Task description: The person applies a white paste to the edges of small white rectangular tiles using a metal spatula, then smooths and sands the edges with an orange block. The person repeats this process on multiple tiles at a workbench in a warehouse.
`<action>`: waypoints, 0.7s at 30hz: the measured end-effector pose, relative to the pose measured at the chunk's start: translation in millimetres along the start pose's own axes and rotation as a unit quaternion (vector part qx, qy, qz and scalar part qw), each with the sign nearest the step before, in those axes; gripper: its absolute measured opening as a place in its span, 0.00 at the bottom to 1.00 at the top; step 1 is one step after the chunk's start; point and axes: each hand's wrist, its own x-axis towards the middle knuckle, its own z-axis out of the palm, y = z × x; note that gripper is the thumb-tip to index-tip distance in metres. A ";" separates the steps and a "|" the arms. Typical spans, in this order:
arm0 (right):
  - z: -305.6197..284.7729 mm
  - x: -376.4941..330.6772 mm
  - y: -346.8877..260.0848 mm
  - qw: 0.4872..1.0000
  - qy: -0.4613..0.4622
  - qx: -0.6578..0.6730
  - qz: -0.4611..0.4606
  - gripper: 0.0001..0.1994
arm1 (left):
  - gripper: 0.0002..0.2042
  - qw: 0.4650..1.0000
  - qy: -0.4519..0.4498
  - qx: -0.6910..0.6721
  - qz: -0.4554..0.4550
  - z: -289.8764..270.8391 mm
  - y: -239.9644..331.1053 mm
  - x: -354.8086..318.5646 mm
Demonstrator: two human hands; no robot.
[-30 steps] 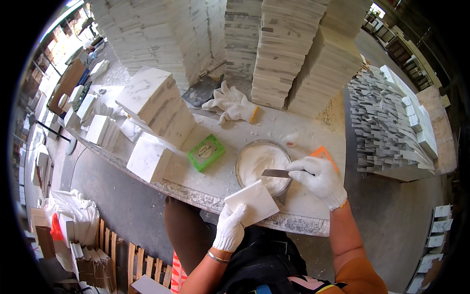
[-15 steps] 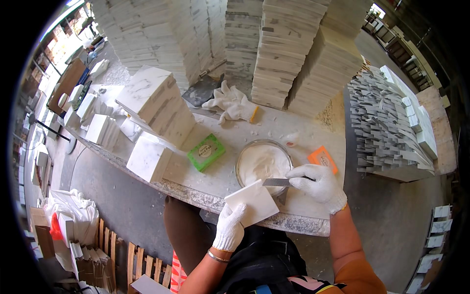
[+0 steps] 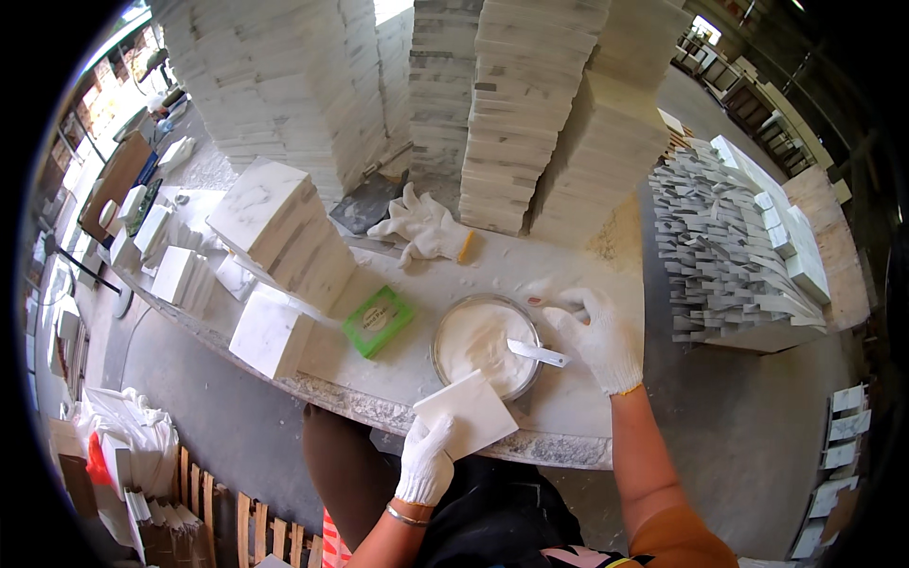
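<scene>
My left hand [image 3: 425, 461] grips a thin square white tile [image 3: 468, 414] by its lower left edge, just in front of the round bowl of white paste [image 3: 474, 343]. A scraper [image 3: 538, 353] lies with one end in the paste, its other end over the bowl's right rim. Right of the bowl, my right hand [image 3: 600, 343] is low over the table with bent fingers. Whatever is under or between those fingers is hidden. Both hands wear white knit gloves. A green block with a pale round label [image 3: 379, 322] lies left of the bowl.
A spare white glove [image 3: 422, 225] lies behind the bowl. Tall stacks of marble tiles [image 3: 530, 114] rise at the back, with a shorter stack [image 3: 284, 232] at left. Grey strips [image 3: 734, 251] are piled on the right. The table's rough front edge [image 3: 369, 407] runs before me.
My right hand has let go of the scraper, left it in the bowl, and moved over where the orange block lay, which no longer shows. The left hand still holds the tile.
</scene>
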 end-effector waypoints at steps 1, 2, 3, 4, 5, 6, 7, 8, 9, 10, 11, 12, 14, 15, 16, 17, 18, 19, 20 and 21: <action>-0.5 8.0 2.0 0.999 0.037 -0.014 -0.002 0.18 | 0.22 1.000 0.003 0.002 0.003 -0.1 0.4 -0.9; 0.5 16.8 8.2 0.999 0.026 -0.028 -0.024 0.18 | 0.22 1.000 -0.001 0.002 0.002 -0.8 -0.5 -0.7; 3.3 27.8 16.7 0.998 0.014 -0.043 -0.046 0.18 | 0.22 1.000 -0.004 0.002 0.002 -2.1 -2.0 0.4; 6.4 37.0 23.2 0.996 0.001 -0.055 -0.069 0.18 | 0.22 1.000 -0.005 0.003 0.004 -3.3 -2.5 0.5; 10.1 43.6 27.4 0.994 -0.034 -0.067 -0.084 0.19 | 0.23 1.000 -0.007 0.003 0.002 -3.5 -2.2 -0.1; 12.8 49.2 30.7 0.990 -0.068 -0.080 -0.099 0.19 | 0.23 1.000 -0.008 0.004 0.001 -1.7 -1.5 0.6; 16.0 51.5 29.1 0.984 -0.105 -0.092 -0.114 0.19 | 0.23 1.000 -0.007 0.003 0.000 -1.8 -1.0 0.1; 16.5 51.8 27.6 0.989 -0.109 -0.052 -0.082 0.19 | 0.23 1.000 -0.009 0.003 -0.004 -2.2 -1.0 0.4; 14.5 51.2 26.0 0.992 -0.113 -0.013 -0.049 0.18 | 0.23 1.000 -0.012 0.003 -0.008 -2.3 -1.4 1.5; 14.7 50.0 21.6 0.992 -0.119 0.026 -0.016 0.17 | 0.22 1.000 -0.011 0.001 -0.011 -3.5 -1.3 1.4; 13.7 45.0 17.9 0.989 -0.121 0.090 -0.005 0.16 | 0.22 1.000 -0.007 0.003 -0.007 -3.6 -1.1 0.9; 10.9 36.0 14.4 0.981 -0.120 0.153 0.007 0.14 | 0.22 1.000 -0.005 0.004 -0.003 -3.1 -0.8 0.5; -1.4 20.1 7.3 0.968 -0.148 0.203 0.009 0.13 | 0.22 1.000 -0.004 0.003 -0.005 -3.2 -1.2 0.6; -8.2 13.6 2.4 0.965 -0.179 0.192 -0.006 0.13 | 0.21 1.000 -0.003 -0.001 -0.007 -4.4 -1.0 0.1; -14.2 7.9 -2.3 0.961 -0.209 0.180 -0.021 0.13 | 0.21 1.000 -0.003 -0.004 -0.008 -4.2 -0.9 0.0; -17.3 1.6 -5.9 0.957 -0.222 0.184 -0.025 0.14 | 0.21 1.000 -0.003 -0.007 -0.006 -3.9 -0.8 -0.4; -19.1 -4.9 -9.0 0.953 -0.235 0.188 -0.030 0.15 | 0.21 1.000 -0.003 -0.010 -0.005 -3.8 -0.6 -1.2; -22.3 -10.2 -11.3 0.950 -0.246 0.192 -0.034 0.16 | 0.21 1.000 -0.006 -0.013 -0.004 -2.3 -0.6 -1.0; -24.6 -14.5 -12.9 0.950 -0.249 0.183 -0.043 0.16 | 0.21 1.000 -0.008 -0.011 -0.004 -1.4 -0.9 -0.7; -26.2 -18.1 -14.3 0.950 -0.253 0.175 -0.053 0.16 | 0.21 1.000 -0.009 -0.010 -0.005 -0.7 -1.4 -0.4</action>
